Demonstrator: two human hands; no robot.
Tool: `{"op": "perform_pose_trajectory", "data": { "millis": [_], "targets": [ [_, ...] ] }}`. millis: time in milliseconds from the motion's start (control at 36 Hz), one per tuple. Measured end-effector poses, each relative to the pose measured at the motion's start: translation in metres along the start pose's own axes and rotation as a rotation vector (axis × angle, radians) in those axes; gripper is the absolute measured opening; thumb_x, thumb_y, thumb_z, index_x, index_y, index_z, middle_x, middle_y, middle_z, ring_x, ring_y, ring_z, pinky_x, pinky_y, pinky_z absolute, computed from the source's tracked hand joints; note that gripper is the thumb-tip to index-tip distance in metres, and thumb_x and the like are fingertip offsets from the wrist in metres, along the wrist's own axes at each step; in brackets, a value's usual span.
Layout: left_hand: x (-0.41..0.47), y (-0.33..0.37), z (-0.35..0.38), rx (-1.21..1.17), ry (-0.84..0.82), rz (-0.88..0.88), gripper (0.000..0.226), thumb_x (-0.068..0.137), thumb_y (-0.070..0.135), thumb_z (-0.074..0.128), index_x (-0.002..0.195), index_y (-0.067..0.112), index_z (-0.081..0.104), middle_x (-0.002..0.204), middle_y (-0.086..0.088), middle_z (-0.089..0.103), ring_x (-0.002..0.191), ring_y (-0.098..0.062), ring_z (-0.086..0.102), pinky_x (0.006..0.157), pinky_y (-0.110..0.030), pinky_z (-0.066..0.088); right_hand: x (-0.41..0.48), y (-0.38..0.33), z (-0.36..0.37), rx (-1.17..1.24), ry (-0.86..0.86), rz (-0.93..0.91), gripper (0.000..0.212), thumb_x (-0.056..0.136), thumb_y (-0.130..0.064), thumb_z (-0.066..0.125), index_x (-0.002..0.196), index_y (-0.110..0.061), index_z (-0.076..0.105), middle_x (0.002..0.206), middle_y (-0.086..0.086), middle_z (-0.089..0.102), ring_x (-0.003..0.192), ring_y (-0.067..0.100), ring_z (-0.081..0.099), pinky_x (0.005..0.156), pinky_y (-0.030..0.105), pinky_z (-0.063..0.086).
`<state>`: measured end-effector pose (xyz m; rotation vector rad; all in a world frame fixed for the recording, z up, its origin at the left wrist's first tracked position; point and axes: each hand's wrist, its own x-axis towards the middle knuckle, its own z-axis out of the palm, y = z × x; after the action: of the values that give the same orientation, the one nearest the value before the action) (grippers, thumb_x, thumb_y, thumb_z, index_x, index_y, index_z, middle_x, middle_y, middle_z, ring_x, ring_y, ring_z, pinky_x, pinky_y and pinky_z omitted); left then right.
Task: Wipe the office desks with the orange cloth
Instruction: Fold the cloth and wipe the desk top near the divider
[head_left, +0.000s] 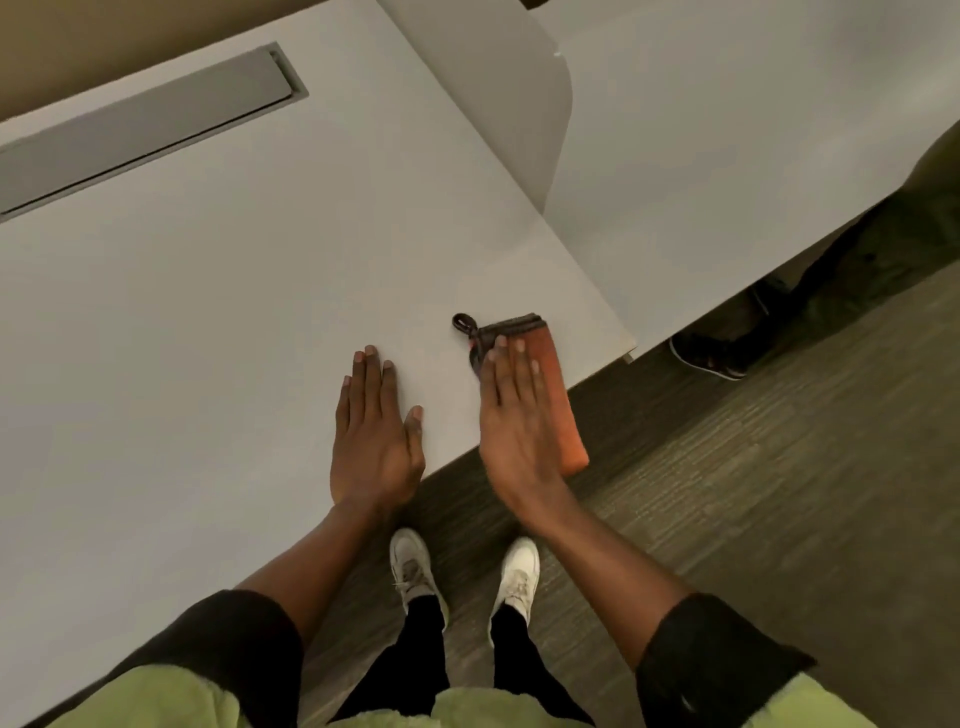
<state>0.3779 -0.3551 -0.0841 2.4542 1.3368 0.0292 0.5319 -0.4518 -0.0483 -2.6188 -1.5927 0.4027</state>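
White worktop (208, 312): our flat right hand (514, 415) presses the orange cloth (556, 395), seemingly overhanging the edge, so it may slip off; left hand (371, 431) lies open, empty.

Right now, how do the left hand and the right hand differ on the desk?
The left hand lies bare on the desk; the right hand presses the orange cloth. The left hand sits further in from the corner; the right hand sits nearer it, where the cloth overhangs the edge. Both are flat, fingers extended, palms down.

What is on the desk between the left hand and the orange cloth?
Nothing: in the head view, only bare desk separates the left hand from the orange cloth.
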Motion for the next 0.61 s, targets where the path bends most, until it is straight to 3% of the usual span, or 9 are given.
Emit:
{"op": "perform_pose_trajectory", "data": {
  "millis": [139, 306, 417, 500, 611],
  "targets": [
    [0.000, -0.001, 0.000, -0.002, -0.010, 0.012, 0.071, 0.115, 0.045, 0.019, 0.175, 0.010, 0.004, 0.184, -0.005, -0.014, 0.169, -0.015, -0.020, 0.139, -0.040, -0.003, 0.023, 0.049, -0.013, -0.085, 0.064, 0.177, 0.068, 0.100, -0.010, 0.024, 0.164, 0.005, 0.004, 0.173, 0.028, 0.003, 0.162, 0.043, 0.001, 0.132, 0.054, 0.009],
    [0.001, 0.000, 0.000, 0.002, -0.008, 0.016, 0.069, 0.117, 0.042, 0.023, 0.175, 0.009, 0.005, 0.184, -0.006, -0.012, 0.170, -0.017, -0.017, 0.139, -0.041, -0.003, 0.080, 0.078, -0.032, -0.014, 0.118, 0.350, 0.071, 0.102, -0.004, 0.044, 0.164, 0.004, 0.010, 0.173, 0.026, 0.007, 0.163, 0.040, 0.005, 0.133, 0.051, 0.009],
    [0.001, -0.002, 0.001, -0.005, -0.006, 0.014, 0.070, 0.116, 0.043, 0.022, 0.175, 0.011, 0.002, 0.184, -0.005, -0.015, 0.169, -0.015, -0.020, 0.138, -0.038, -0.007, 0.047, 0.039, -0.013, 0.100, 0.163, 0.358, 0.075, 0.100, 0.000, 0.043, 0.164, 0.004, 0.006, 0.173, 0.028, 0.000, 0.162, 0.041, -0.002, 0.133, 0.052, 0.007],
    [0.001, -0.002, 0.001, -0.010, 0.003, 0.005, 0.070, 0.117, 0.043, 0.025, 0.175, 0.012, 0.002, 0.183, -0.003, -0.016, 0.168, -0.013, -0.022, 0.137, -0.035, -0.010, 0.003, 0.018, 0.001, 0.096, 0.156, 0.264, 0.079, 0.097, -0.004, 0.046, 0.165, 0.002, 0.006, 0.173, 0.027, -0.003, 0.162, 0.041, -0.004, 0.132, 0.053, 0.010],
    [0.002, -0.002, 0.001, -0.018, -0.009, 0.011, 0.070, 0.117, 0.042, 0.025, 0.175, 0.011, 0.002, 0.183, -0.004, -0.016, 0.168, -0.014, -0.022, 0.137, -0.035, -0.010, 0.005, 0.050, -0.008, 0.045, 0.137, 0.272, 0.079, 0.097, -0.002, 0.048, 0.166, 0.000, 0.008, 0.174, 0.023, 0.001, 0.163, 0.037, -0.003, 0.133, 0.050, 0.008]
  ]
}}
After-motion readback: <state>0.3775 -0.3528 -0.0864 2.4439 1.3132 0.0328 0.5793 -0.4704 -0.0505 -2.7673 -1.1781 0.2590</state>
